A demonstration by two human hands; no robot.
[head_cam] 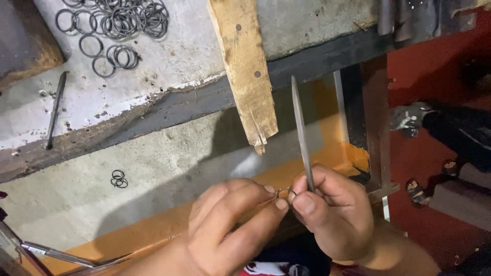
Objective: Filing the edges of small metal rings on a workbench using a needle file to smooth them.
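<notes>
My left hand (232, 225) pinches a small metal ring (284, 192) between thumb and fingertips, low in the middle of the view. My right hand (335, 212) grips a thin flat metal file (300, 130) that points up and away, its lower end meeting the ring between the two hands. The ring is mostly hidden by my fingers. Above them a worn wooden peg (245, 66) with a split tip juts out from the workbench.
A heap of dark metal rings (120, 20) lies at the bench's far left, with a few loose rings (119, 179) on the lower concrete ledge. A thin metal rod (55, 108) lies on the bench. Tools with metal handles (56, 254) sit at bottom left. Red floor at right.
</notes>
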